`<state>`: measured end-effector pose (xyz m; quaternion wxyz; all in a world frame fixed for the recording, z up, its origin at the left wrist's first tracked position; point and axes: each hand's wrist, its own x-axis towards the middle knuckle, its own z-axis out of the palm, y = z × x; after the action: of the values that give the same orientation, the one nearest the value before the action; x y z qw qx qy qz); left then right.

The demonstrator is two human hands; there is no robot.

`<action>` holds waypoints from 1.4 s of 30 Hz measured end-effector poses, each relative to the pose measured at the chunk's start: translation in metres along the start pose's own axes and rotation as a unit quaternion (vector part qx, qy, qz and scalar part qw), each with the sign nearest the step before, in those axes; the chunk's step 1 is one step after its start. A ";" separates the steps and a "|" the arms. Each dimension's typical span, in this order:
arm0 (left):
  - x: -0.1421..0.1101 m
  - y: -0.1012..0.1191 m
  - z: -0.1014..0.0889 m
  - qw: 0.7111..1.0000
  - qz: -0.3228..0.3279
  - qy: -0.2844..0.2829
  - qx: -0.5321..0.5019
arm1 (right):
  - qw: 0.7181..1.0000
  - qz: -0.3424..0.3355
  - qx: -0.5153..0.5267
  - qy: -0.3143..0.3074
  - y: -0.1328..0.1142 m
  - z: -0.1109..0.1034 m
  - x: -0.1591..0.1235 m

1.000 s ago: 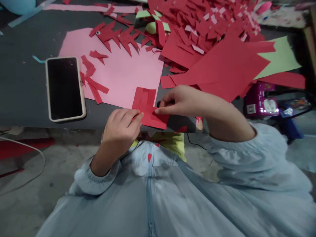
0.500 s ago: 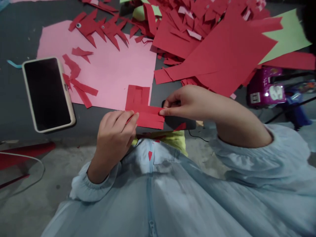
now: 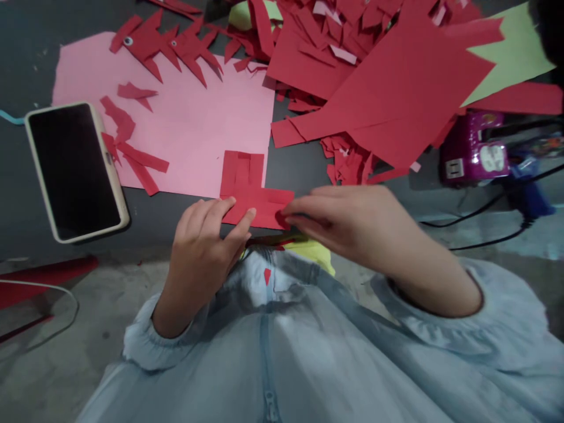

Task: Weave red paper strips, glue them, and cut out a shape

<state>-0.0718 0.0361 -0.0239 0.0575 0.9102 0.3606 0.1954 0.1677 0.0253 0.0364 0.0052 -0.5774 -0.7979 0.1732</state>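
Note:
An L-shaped piece of folded red paper point(image 3: 247, 198) lies at the table's near edge, its upper part overlapping the pink sheet point(image 3: 198, 123). My left hand point(image 3: 205, 247) rests on the paper's left side, thumb and forefinger spread apart on its surface. At the right end, my right hand point(image 3: 348, 220) has its thumb and forefinger on the lower corner in a pinch, and the fingertips hide part of that edge. Several cut red strips point(image 3: 141, 161) lie loose on the pink sheet.
A phone point(image 3: 79, 170) lies to the left. Red paper fish point(image 3: 145, 47) with a stuck-on eye sit behind. Large red paper point(image 3: 400, 88) and heaped scraps point(image 3: 348, 161) cover the back right. A purple box point(image 3: 469, 155) and a blue glue gun point(image 3: 531, 188) with a black cord are at the right.
My right hand has shifted from the paper's upper right edge to its lower right corner. My left thumb has spread away from the forefinger. The view has shifted slightly.

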 end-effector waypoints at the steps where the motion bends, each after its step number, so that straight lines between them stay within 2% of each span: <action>1: 0.000 0.001 -0.001 1.000 -0.001 -0.008 0.004 | 1.000 -0.022 -0.020 0.009 -0.002 0.006 -0.006; 6: -0.003 0.005 -0.004 0.999 -0.001 -0.031 0.018 | 0.993 -0.055 -0.083 0.062 -0.001 0.026 -0.024; 11: -0.002 0.005 -0.006 0.999 0.002 -0.041 0.020 | 0.992 -0.063 -0.081 0.069 -0.003 0.025 -0.022; 15: 0.000 0.006 -0.008 0.999 0.002 -0.042 0.011 | 0.993 -0.005 -0.097 0.060 -0.015 0.020 -0.010; 18: 0.001 0.008 -0.009 0.999 -0.001 -0.043 0.009 | 0.993 0.045 -0.110 0.012 -0.025 0.017 0.004; 23: 0.002 0.008 -0.010 0.999 -0.001 -0.039 0.016 | 0.992 0.024 -0.111 -0.054 -0.035 0.009 0.031; 26: 0.001 0.007 -0.009 0.999 -0.002 -0.037 0.013 | 0.989 0.037 -0.122 -0.080 -0.035 0.003 0.045; 34: -0.003 0.007 -0.004 1.000 -0.006 -0.013 0.011 | 0.989 0.067 -0.132 -0.028 -0.022 0.001 0.067; 42: -0.001 0.009 -0.004 1.000 -0.014 -0.020 0.000 | 0.988 0.070 -0.133 -0.027 -0.020 0.002 0.068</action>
<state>-0.0683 0.0285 -0.0179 0.0674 0.9088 0.3720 0.1765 0.1258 0.0824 0.0273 -0.1056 -0.6222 -0.7715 0.0812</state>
